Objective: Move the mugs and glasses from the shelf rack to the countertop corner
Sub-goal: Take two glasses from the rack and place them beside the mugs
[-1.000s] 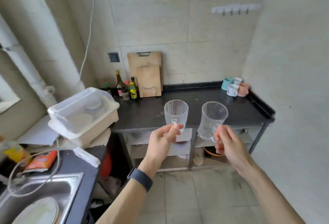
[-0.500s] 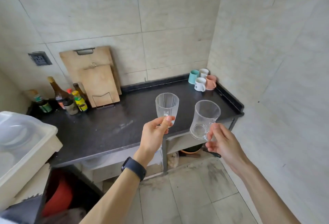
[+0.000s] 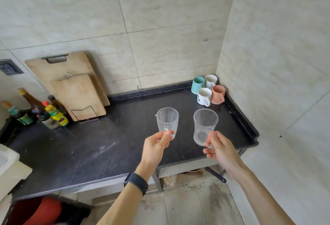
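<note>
My left hand (image 3: 154,147) pinches the handle of a clear ribbed glass mug (image 3: 167,122), held upright above the black countertop (image 3: 100,146). My right hand (image 3: 220,150) grips the handle of a second clear glass mug (image 3: 205,125), tilted slightly and held over the counter's right part. In the far right corner stand several mugs: a teal one (image 3: 197,84), a white one (image 3: 210,81), a white printed one (image 3: 203,96) and a salmon one (image 3: 217,94). The shelf rack is out of sight.
Two wooden cutting boards (image 3: 71,83) lean on the tiled wall at the back left, next to several sauce bottles (image 3: 41,112). A raised lip (image 3: 241,115) edges the counter's right side by the wall. A white bin corner (image 3: 7,164) sits at left.
I have come closer to the counter; both glass mugs are now held over its surface instead of in front of its edge. Grips on the two mugs are unchanged.
</note>
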